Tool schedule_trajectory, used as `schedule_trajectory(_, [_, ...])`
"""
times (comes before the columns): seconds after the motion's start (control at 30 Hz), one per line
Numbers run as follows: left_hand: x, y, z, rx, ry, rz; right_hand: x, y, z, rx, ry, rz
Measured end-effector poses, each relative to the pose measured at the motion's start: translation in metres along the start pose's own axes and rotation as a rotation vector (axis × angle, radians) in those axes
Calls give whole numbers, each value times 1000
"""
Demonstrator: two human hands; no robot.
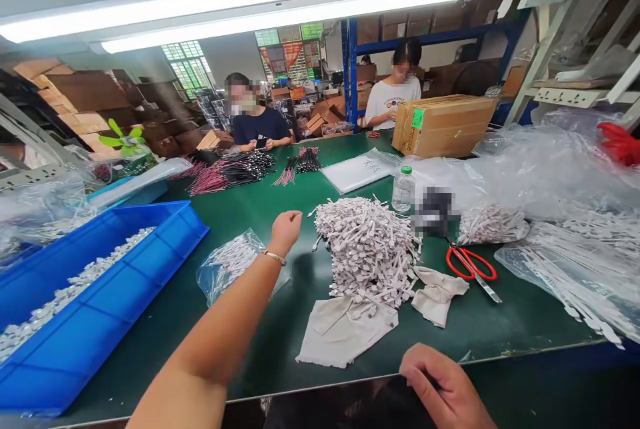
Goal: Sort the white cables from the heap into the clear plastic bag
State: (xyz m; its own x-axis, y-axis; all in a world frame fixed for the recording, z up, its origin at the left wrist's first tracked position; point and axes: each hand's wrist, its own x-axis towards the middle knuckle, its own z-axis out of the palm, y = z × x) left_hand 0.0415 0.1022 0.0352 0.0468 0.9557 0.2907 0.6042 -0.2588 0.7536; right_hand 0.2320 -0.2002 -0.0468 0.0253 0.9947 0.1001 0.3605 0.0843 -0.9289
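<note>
Across the green table (233, 210), white connectors (370, 249) sit heaped mid-top, touching a pale cloth (345, 336); left hand (287, 229) curls just beside them, right hand (440, 379) bends at the near edge, any grip hidden from me.

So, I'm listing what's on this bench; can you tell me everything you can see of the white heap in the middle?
The heap is a loose, tangled mound of many small white pieces, seemingly short cables with plastic-looking plug ends, too jumbled to count. It lies on the green tabletop, with stray pieces at its left edge. Its near edge spills onto a pale cloth.
</note>
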Motion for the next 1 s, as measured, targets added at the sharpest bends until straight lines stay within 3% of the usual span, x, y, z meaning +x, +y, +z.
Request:
schedule_trajectory(0.17, [48,-29,41,233,-130,-155,33,21,-4,-270,244,-101])
schedule_trajectory(0.33, [66,-46,80,407,-138,-255,42,36,0,-346,255,-131])
schedule_trajectory(0.47, [76,-50,93,470,-124,-300,40,34,0,-382,254,-150])
schedule_trajectory(0.63, [83,-55,89,428,-149,-322,42,29,0,-399,278,-164])
schedule_trajectory(0.77, [77,-61,73,310,-153,-312,43,28,1,-409,272,-158])
schedule_trajectory(0.9, [56,-62,46,111,-139,-268,40,31,1,-373,250,-123])
schedule_trajectory(1.0, [27,-55,23,-74,-147,-196,41,28,0,-287,252,-38])
